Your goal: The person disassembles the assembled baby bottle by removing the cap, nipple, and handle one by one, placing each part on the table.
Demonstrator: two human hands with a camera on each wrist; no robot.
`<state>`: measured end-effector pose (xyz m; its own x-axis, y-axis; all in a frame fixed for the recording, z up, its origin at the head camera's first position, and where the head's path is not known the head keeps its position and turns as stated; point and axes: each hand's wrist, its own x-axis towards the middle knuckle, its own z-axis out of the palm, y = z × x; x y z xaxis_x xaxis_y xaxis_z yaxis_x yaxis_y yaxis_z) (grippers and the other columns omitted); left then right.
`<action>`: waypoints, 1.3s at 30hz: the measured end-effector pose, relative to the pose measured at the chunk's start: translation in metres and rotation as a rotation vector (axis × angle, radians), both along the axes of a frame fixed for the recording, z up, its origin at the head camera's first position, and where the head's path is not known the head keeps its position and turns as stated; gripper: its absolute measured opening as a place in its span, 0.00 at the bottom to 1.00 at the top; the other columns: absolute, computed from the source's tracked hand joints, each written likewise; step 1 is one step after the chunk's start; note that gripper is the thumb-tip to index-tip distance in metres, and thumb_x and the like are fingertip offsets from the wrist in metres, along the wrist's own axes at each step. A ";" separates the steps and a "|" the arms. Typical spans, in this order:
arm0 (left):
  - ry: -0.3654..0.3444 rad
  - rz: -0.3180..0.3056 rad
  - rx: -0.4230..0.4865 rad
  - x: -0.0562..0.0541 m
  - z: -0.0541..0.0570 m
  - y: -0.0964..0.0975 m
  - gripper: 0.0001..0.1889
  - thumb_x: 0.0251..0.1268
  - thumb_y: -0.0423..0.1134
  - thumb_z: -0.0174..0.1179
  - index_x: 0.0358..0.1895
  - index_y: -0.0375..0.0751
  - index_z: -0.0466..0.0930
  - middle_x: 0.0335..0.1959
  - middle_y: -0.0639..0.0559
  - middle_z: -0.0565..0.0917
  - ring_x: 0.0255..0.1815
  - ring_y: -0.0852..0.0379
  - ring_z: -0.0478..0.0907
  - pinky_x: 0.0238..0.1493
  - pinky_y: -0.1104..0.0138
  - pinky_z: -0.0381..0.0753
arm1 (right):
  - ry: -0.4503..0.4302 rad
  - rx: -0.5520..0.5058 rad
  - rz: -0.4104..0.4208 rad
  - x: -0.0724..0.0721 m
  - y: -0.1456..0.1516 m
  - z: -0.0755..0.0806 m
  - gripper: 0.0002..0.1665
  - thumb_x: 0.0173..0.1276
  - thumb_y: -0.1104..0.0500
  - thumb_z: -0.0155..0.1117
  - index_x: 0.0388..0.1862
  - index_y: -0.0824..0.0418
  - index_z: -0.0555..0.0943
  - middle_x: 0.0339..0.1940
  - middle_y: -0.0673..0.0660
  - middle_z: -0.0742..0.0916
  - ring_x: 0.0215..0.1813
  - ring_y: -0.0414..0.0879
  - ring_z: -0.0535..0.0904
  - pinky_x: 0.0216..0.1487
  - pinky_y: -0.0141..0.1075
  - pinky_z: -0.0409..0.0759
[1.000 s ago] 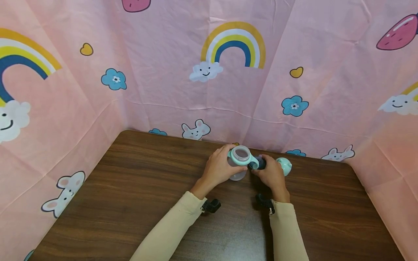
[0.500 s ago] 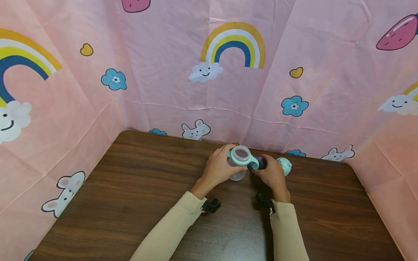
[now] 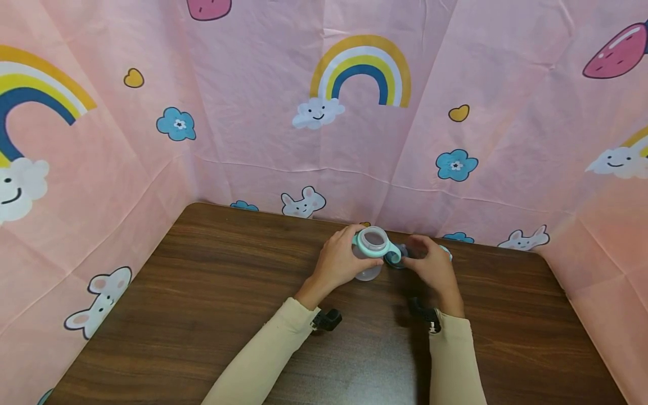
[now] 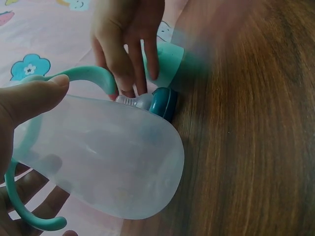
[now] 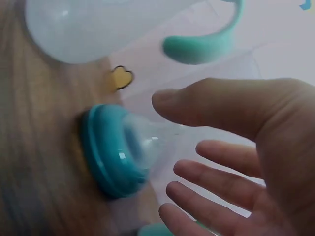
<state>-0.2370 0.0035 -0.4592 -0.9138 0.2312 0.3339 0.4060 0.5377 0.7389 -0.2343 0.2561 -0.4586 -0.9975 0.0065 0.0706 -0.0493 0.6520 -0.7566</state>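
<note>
My left hand (image 3: pixel 340 256) grips a clear baby bottle (image 4: pixel 108 152) around its mint two-handled ring (image 3: pixel 393 253); the bottle stands upright, its mouth uncovered. Just right of it on the table sits a bottle nipple in a teal collar (image 5: pixel 110 152), teat pointing up. My right hand (image 3: pixel 434 267) hovers beside the nipple, fingers apart and nothing between thumb and fingertips in the right wrist view. A mint domed cap (image 4: pixel 167 61) stands beyond that hand, mostly hidden behind it in the head view.
The brown wooden table (image 3: pixel 228 292) ends close behind the bottle. A pink printed cloth (image 3: pixel 263 135) hangs along its back and sides. Black wrist cameras are strapped at both sleeves.
My right hand has let go of the nipple with its teal collar and moved right, now covering most of the domed cap. The left hand and bottle stay in place.
</note>
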 end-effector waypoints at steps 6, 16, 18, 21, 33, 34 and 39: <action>-0.014 -0.001 0.008 0.000 0.001 -0.001 0.46 0.54 0.55 0.88 0.75 0.43 0.78 0.67 0.47 0.85 0.66 0.42 0.82 0.65 0.42 0.80 | 0.028 -0.025 -0.025 0.006 0.004 0.014 0.37 0.71 0.57 0.80 0.75 0.67 0.79 0.69 0.70 0.85 0.69 0.68 0.82 0.68 0.62 0.81; -0.035 -0.094 0.029 -0.005 0.002 -0.007 0.49 0.53 0.55 0.89 0.77 0.43 0.75 0.69 0.47 0.83 0.67 0.44 0.80 0.67 0.45 0.80 | 0.128 -0.057 0.042 0.015 0.005 0.036 0.33 0.74 0.59 0.78 0.73 0.69 0.80 0.70 0.69 0.85 0.71 0.67 0.80 0.71 0.63 0.78; -0.048 -0.132 0.056 -0.007 0.004 -0.011 0.49 0.53 0.52 0.89 0.77 0.42 0.75 0.69 0.46 0.83 0.68 0.44 0.80 0.68 0.46 0.79 | 0.140 -0.065 0.057 0.017 0.004 0.039 0.32 0.74 0.59 0.78 0.73 0.68 0.81 0.69 0.68 0.86 0.70 0.65 0.81 0.70 0.62 0.80; -0.070 -0.179 0.083 -0.010 0.007 -0.018 0.49 0.53 0.49 0.89 0.78 0.42 0.74 0.70 0.46 0.83 0.70 0.45 0.80 0.70 0.47 0.79 | 0.153 -0.061 0.090 0.019 0.002 0.044 0.31 0.74 0.58 0.79 0.72 0.67 0.82 0.67 0.67 0.87 0.68 0.63 0.82 0.67 0.61 0.81; -0.089 -0.280 0.121 -0.020 0.007 -0.037 0.49 0.54 0.43 0.89 0.80 0.41 0.72 0.68 0.46 0.85 0.72 0.48 0.79 0.73 0.48 0.77 | 0.145 -0.003 0.224 0.018 -0.005 0.040 0.25 0.71 0.61 0.81 0.64 0.66 0.86 0.53 0.65 0.90 0.49 0.56 0.86 0.51 0.40 0.84; -0.092 -0.283 0.121 -0.021 0.006 -0.038 0.50 0.54 0.43 0.89 0.80 0.40 0.72 0.68 0.47 0.85 0.72 0.48 0.79 0.72 0.48 0.77 | 0.146 0.005 0.225 0.017 -0.006 0.039 0.24 0.71 0.61 0.82 0.63 0.66 0.87 0.51 0.65 0.90 0.47 0.55 0.86 0.50 0.42 0.85; -0.114 -0.290 0.126 -0.023 0.001 -0.038 0.49 0.54 0.42 0.89 0.80 0.40 0.72 0.68 0.47 0.85 0.72 0.48 0.80 0.71 0.48 0.78 | 0.145 0.029 0.237 0.013 -0.011 0.035 0.20 0.70 0.63 0.82 0.59 0.64 0.90 0.46 0.61 0.89 0.43 0.52 0.86 0.45 0.45 0.87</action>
